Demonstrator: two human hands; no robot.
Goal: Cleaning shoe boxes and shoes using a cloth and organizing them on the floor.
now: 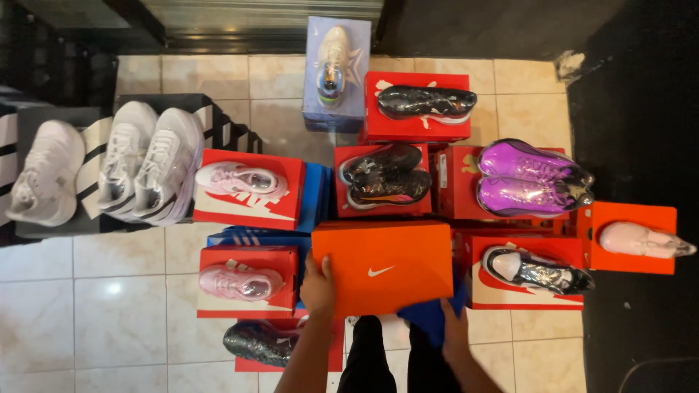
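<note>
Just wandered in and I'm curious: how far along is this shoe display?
Mostly set out, it seems: wrapped shoes already top many boxes, such as the purple pair and the pink shoe. In hand now is a plain orange box, gripped by the left hand and the right hand. It carries no shoe yet, so that appears left to do.

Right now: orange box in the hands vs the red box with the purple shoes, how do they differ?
The orange box is gripped at its edges by the left hand and right hand; the red box rests untouched in the stack. The orange box's lid is bare; the red box carries wrapped purple shoes. Both are closed shoe boxes.
</note>
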